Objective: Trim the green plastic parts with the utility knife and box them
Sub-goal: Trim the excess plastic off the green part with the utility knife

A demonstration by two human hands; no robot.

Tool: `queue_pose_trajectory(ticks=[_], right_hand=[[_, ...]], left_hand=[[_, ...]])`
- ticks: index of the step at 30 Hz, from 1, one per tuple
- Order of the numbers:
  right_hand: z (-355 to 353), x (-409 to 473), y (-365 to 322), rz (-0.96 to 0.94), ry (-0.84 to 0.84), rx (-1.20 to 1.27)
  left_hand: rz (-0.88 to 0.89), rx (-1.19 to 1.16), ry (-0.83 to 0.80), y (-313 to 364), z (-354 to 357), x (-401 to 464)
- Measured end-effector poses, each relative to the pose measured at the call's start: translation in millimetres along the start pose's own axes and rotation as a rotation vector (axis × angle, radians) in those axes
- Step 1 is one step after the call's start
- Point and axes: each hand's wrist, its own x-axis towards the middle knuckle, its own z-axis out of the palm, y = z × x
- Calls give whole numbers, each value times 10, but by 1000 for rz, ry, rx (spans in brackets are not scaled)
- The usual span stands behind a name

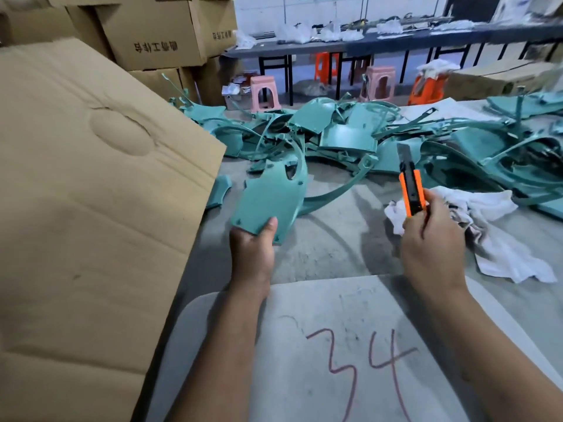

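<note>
Gripping a green part [268, 199], left hand [253, 251] hides its near edge.

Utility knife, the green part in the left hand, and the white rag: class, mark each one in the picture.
Utility knife [412, 190]: head view, on the orange handle above the fingers.
Green part [268, 199]: head view, middle of its flat panel.
White rag [487, 208]: head view, on the crumpled cloth by the right hand.
</note>
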Motion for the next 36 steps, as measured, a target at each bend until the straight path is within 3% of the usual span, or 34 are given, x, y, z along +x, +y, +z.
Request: queue_pose_trajectory(ticks=[2,6,9,12,15,21,25,28,33,36], right_hand=[[-52,-77,-94,-128,-32,91],[31,-275,-289,-349,-306,190],[73,-375,-379,-431,-475,212],[73,-397,-404,-531,-542,155],[65,-387,-396,-557,-529,102],[92,-363,-387,-483,-351,-23],[39,-423,-449,-572,-334,59],[76,-469,-514,-641,-346,-48],[126,-368,-434,-465,-234,-54],[71,-393,-427,-525,-217,-22]], left_hand=[[161,181,-67,0,4,-10],[307,329,-221,21,32,-101],[397,423,-243,34,54,-105],[397,467,-228,55,45,-98],[374,501,-237,61,42,-108],[331,511,-223,96,52,-139],[328,504,-208,115,109,-205],[309,491,-199,132,140,-231],[304,389,-262,226,145,-316],[278,350,-260,228,179,-344]])
